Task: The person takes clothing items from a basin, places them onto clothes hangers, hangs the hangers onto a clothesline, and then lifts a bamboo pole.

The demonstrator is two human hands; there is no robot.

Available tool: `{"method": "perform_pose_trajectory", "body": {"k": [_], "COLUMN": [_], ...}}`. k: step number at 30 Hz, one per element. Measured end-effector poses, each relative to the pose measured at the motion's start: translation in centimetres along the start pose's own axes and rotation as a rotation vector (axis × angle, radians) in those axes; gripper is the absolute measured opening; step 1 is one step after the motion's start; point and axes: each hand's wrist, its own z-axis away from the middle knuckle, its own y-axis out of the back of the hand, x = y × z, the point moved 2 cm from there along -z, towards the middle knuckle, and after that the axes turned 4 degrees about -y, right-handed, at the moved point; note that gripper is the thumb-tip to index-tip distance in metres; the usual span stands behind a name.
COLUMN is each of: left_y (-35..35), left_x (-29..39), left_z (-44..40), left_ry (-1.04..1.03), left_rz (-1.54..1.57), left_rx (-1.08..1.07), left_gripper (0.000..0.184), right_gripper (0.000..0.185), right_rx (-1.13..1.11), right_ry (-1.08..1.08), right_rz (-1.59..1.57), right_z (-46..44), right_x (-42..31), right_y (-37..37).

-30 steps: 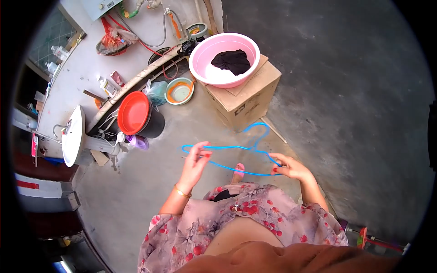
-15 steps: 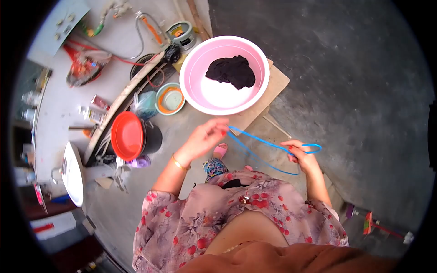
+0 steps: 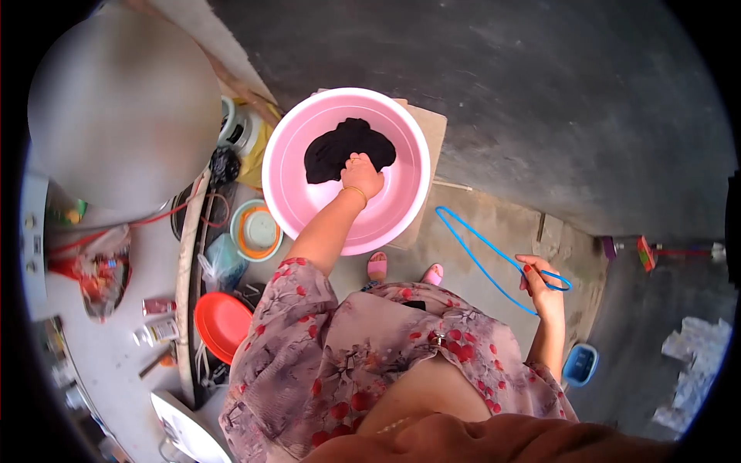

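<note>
A wide pink basin (image 3: 270,185) with a white rim holds a bunched black garment (image 3: 332,154). Reaching down into it, my left hand (image 3: 361,176) has its fingers closed on the near side of the cloth, the fingertips partly hidden. Off to the right, my right hand (image 3: 543,287) grips a blue clothes hanger (image 3: 475,255) near its hook end, with the wide loop pointing forward and left, away from the basin.
The basin stands on a board (image 3: 428,143). To the left are a green bowl (image 3: 245,231), a red basin (image 3: 220,326) and a cluttered counter. A pale blurred round shape (image 3: 123,108) covers the upper left. A blue container (image 3: 580,364) sits at right.
My left hand has let go of the hanger and moved forward into the basin onto the black garment. My right hand keeps the hanger, slightly further right. The view has turned.
</note>
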Motion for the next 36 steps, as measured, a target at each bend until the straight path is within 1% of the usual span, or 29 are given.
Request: {"method": "perform_pose_trajectory", "body": {"k": [2, 3, 4, 6, 7, 8, 9, 10, 11, 12, 13, 14, 15, 16, 18, 19, 20, 22, 23, 24, 26, 27, 28, 30, 31, 34, 35, 36], "left_y": [-2.1, -3.0, -3.4, -1.8, -1.2, 0.5, 3.6, 6.5, 12.8, 15.0, 16.9, 18.5, 21.3, 24.7, 28.8, 30.7, 32.2, 35.6, 36.9, 38.2, 40.6, 41.6, 42.5, 44.5, 44.9, 47.0, 47.4, 48.0], "left_x": [-0.6, -1.2, -2.1, -3.5, -4.5, -5.3, -5.6, -5.2, -2.5, -3.5, -4.8, -5.4, -4.5, -3.4, -3.4, -2.9, -3.0, -1.3, -1.8, -0.9, -0.7, 0.2, -0.1, 1.6, 5.3, 7.1, 7.9, 8.4], "left_z": [-1.4, -2.0, -2.5, -2.8, -3.4, -4.0, -4.2, -3.5, -0.9, -1.5, -2.3, -3.2, -2.1, -0.9, -0.3, 0.2, -0.1, 1.1, 0.2, 0.6, -0.2, 0.2, -0.6, -0.1, 3.1, 3.1, 3.4, 3.4], "left_ry": [-0.013, -0.046, -0.101, -0.14, -0.195, -0.136, -0.089, 0.026, 0.03, 0.019, 0.022, -0.057, -0.101, -0.149, -0.253, -0.279, -0.343, -0.406, -0.425, -0.442, -0.567, -0.553, -0.567, -0.666, -0.704, -0.789, -0.877, -0.88], "left_rz": [-0.116, -0.161, -0.118, 0.211, 0.347, 0.526, 0.727, 1.038, 1.279, 1.23, 1.255, 1.452, 1.523, 1.592, 1.577, 1.573, 1.606, 1.669, 1.691, 1.682, 1.672, 1.697, 1.701, 1.663, 1.742, 1.754, 1.75, 1.761], "left_rx": [0.051, 0.102, 0.165, 0.204, 0.307, 0.222, 0.082, 0.099, 0.063, 0.049, 0.057, 0.102, 0.111, 0.12, 0.123, 0.166, 0.121, 0.084, 0.007, 0.017, -0.101, -0.061, -0.071, -0.03, 0.148, 0.17, 0.216, 0.203], "left_gripper": [0.038, 0.028, 0.021, 0.02, 0.024, 0.026, 0.025, 0.021, 0.017, 0.013, 0.009, 0.01, 0.011, 0.012, 0.013, 0.013, 0.012, 0.017, 0.022, 0.022, 0.021, 0.025, 0.025, 0.021, 0.017, 0.014, 0.012, 0.011], "right_gripper": [0.022, 0.022, 0.023, 0.023, 0.023, 0.023, 0.023, 0.023, 0.022, 0.022, 0.022, 0.022, 0.022, 0.023, 0.025, 0.028, 0.028, 0.029, 0.03, 0.03, 0.03, 0.031, 0.032, 0.036, 0.038, 0.044, 0.046, 0.047], "right_rx": [0.051, 0.085, 0.115, 0.164, 0.18, 0.194, 0.202, 0.192, 0.176, 0.16, 0.156, 0.15, 0.145, 0.179, 0.251, 0.211, 0.202, 0.184, 0.156, 0.135, 0.093, 0.058, -0.003, -0.124, -0.152, -0.224, -0.24, -0.256], "right_ry": [-0.002, 0.011, 0.026, 0.046, 0.051, 0.058, 0.05, 0.035, 0.056, 0.081, 0.124, 0.17, 0.217, 0.346, 0.602, 0.601, 0.619, 0.651, 0.674, 0.716, 0.798, 0.803, 0.802, 0.799, 0.844, 0.971, 1.008, 1.046], "right_rz": [0.003, -0.021, -0.044, -0.068, -0.069, -0.072, -0.075, -0.052, -0.05, -0.046, -0.016, 0.015, 0.046, 0.094, 0.19, 0.2, 0.219, 0.258, 0.323, 0.381, 0.497, 0.557, 0.563, 0.578, 0.589, 0.612, 0.613, 0.614], "right_z": [1.2, 1.6, 2.0, 2.6, 2.7, 2.8, 2.8, 2.7, 2.5, 2.3, 2.0, 1.7, 1.2, 0.7, -0.2, -0.1, -0.3, -0.5, -0.2, -0.2, -0.2, -0.4, -0.6, -1.0, -1.5, -4.0, -4.8, -5.7], "right_x": [-0.3, -0.1, 0.2, 0.7, 0.7, 0.6, 0.5, -0.1, -0.9, -1.7, -2.6, -3.6, -4.6, -5.6, -7.9, -9.4, -10.6, -12.9, -14.3, -15.4, -17.2, -17.8, -18.5, -19.7, -20.1, -20.8, -21.3, -21.9], "right_y": [0.1, 0.1, 0.2, 0.7, 1.0, 1.3, 1.5, 1.7, 2.0, 2.2, 2.4, 2.4, 2.4, 2.3, 2.0, 2.0, 1.7, 1.0, 0.7, 0.2, -0.8, -1.4, -2.1, -3.6, -4.5, -7.8, -9.0, -10.2]}}
